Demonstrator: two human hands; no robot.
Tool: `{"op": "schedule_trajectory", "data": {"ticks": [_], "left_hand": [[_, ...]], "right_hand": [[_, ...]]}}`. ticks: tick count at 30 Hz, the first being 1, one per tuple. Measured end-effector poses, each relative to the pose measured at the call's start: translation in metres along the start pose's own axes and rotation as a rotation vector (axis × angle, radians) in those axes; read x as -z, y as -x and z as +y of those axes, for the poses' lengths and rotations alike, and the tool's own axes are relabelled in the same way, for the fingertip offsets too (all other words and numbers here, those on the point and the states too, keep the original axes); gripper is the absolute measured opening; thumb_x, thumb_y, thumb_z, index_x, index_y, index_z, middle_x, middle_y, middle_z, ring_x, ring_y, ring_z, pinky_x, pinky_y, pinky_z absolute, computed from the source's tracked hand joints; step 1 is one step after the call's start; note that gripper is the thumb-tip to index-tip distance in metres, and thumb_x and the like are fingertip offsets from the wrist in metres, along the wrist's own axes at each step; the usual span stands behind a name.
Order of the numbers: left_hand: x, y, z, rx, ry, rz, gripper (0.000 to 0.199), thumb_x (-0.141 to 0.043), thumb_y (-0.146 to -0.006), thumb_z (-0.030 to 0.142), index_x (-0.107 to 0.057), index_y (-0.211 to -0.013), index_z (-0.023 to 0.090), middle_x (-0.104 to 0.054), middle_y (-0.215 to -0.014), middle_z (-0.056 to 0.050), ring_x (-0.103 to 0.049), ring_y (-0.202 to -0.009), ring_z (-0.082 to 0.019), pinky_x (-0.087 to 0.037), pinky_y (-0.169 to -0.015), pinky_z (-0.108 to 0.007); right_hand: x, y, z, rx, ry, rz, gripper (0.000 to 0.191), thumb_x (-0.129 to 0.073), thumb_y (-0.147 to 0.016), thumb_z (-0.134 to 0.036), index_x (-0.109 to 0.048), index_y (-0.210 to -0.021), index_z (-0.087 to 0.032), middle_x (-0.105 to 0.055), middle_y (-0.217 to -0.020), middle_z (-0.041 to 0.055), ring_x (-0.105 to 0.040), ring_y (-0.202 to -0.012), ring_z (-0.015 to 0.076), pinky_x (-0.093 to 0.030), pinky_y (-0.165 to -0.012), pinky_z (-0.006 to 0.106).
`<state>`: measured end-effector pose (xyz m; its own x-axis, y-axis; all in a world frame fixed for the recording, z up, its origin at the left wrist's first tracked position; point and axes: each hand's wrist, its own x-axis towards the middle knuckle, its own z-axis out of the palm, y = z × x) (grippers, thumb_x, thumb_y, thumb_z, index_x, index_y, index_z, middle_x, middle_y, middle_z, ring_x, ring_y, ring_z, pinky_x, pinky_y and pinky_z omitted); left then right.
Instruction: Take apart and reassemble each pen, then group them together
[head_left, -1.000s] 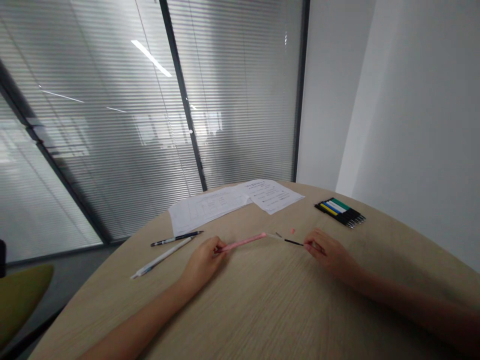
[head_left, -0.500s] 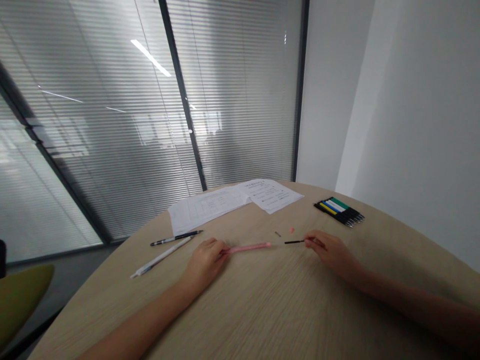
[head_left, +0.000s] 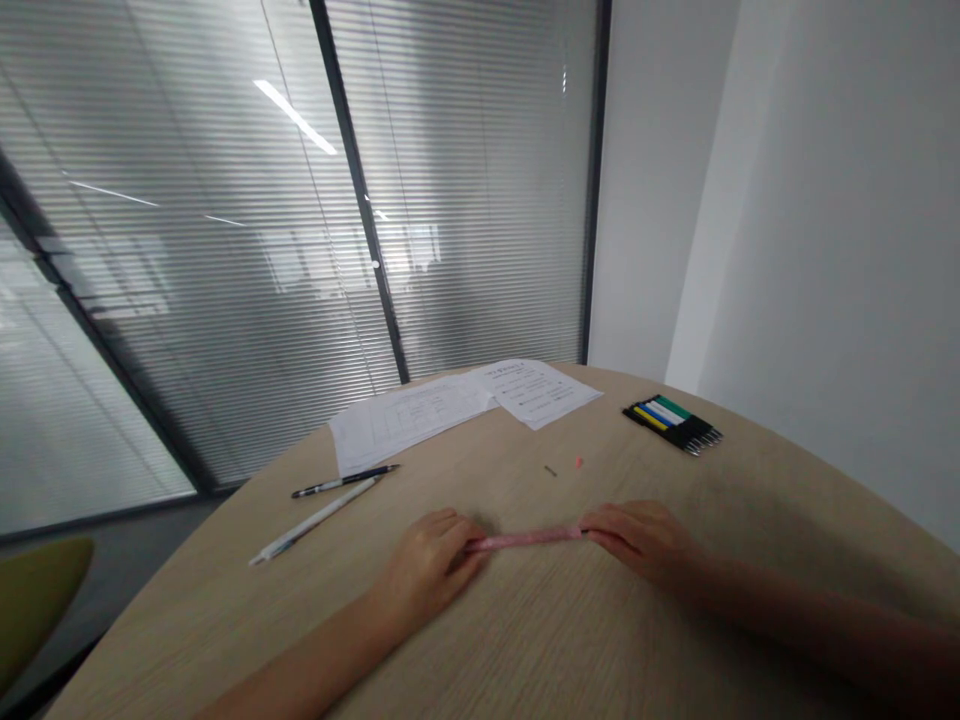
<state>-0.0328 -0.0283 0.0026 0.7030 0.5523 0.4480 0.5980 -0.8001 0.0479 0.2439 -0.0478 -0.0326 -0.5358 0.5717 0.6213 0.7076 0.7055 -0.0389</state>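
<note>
A slim pink pen barrel (head_left: 531, 538) lies level between my two hands, just above or on the tabletop. My left hand (head_left: 437, 560) is closed, its fingers pinching the barrel's left end. My right hand (head_left: 637, 540) is closed at the other end, fingertips pressed together. A short dark bit of the black pen refill (head_left: 586, 531) shows between those fingertips and the barrel's end; the rest of it is hidden. Beyond the hands lie a small metal spring-like piece (head_left: 550, 470) and a small pink-orange piece (head_left: 579, 462).
A black pen (head_left: 341, 481) and a white pen (head_left: 315, 522) lie left on the round wooden table (head_left: 517, 650). Printed sheets (head_left: 420, 418) rest at the back. A row of several black-tipped pens with coloured barrels (head_left: 671, 424) sits at the back right.
My right hand has moved left and nearer with the refill, which has gone largely out of sight at the barrel's right end. My left hand and the barrel have come closer to me.
</note>
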Motion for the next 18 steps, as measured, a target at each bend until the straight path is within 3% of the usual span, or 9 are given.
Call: {"op": "schedule_trajectory", "data": {"ticks": [5,8,13,18], "left_hand": [[-0.001,0.0,0.008,-0.07,0.008,-0.024,0.019,-0.039,-0.084,0.023,-0.056,-0.079,0.017,-0.059,-0.065,-0.003,-0.052,-0.06,-0.014,-0.04,-0.054,-0.023],[0.001,0.001,0.008,-0.074,0.036,-0.066,0.021,-0.037,-0.085,0.023,-0.057,-0.09,0.017,-0.062,-0.071,-0.005,-0.054,-0.065,-0.016,-0.042,-0.058,-0.025],[0.004,0.0,0.003,0.139,0.241,-0.13,0.023,-0.036,-0.084,0.025,-0.056,-0.094,0.018,-0.062,-0.079,-0.003,-0.056,-0.072,-0.015,-0.042,-0.064,-0.024],[0.004,-0.001,-0.003,0.365,0.422,-0.09,0.024,-0.031,-0.084,0.031,-0.052,-0.081,0.019,-0.058,-0.068,0.001,-0.054,-0.063,-0.013,-0.041,-0.06,-0.023]], "right_hand": [[0.006,-0.001,-0.016,0.117,0.026,0.076,0.031,-0.029,-0.089,-0.027,-0.059,-0.091,-0.023,-0.068,-0.073,0.0005,-0.062,-0.063,0.0107,-0.046,-0.056,0.02],[0.008,0.0,-0.023,0.082,-0.006,0.067,0.03,-0.03,-0.089,-0.028,-0.059,-0.091,-0.023,-0.068,-0.073,0.0009,-0.062,-0.061,0.0116,-0.046,-0.056,0.021],[0.005,-0.001,-0.019,-0.194,-0.167,-0.018,0.027,-0.039,-0.084,-0.03,-0.053,-0.105,-0.022,-0.067,-0.079,0.0028,-0.059,-0.056,0.0114,-0.046,-0.056,0.023],[0.002,-0.007,-0.009,-0.456,-0.306,-0.116,0.029,-0.039,-0.082,-0.026,-0.048,-0.108,-0.019,-0.064,-0.079,0.002,-0.054,-0.053,0.0096,-0.042,-0.053,0.021]]}}
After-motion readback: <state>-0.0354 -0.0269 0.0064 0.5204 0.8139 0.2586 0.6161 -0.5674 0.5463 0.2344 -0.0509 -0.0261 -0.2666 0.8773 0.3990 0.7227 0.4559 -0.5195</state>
